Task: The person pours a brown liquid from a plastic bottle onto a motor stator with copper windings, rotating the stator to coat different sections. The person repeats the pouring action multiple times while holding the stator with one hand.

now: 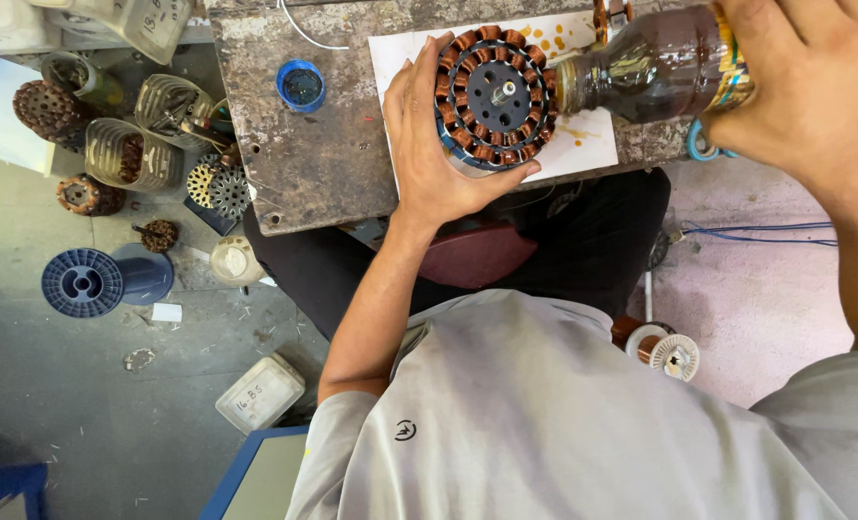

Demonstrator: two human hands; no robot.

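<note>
Copper-wound stator (494, 96) in left hand (427, 144), bottle (641, 65) beside

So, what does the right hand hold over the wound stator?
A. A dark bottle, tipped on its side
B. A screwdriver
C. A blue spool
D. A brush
A: the right hand grips a dark bottle lying sideways, its neck meeting the stator that the left hand cups.

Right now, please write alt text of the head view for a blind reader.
A left hand steadies a copper-wound motor stator on stained white paper while the right hand tips a brown bottle towards it, on a worn workbench.
</note>
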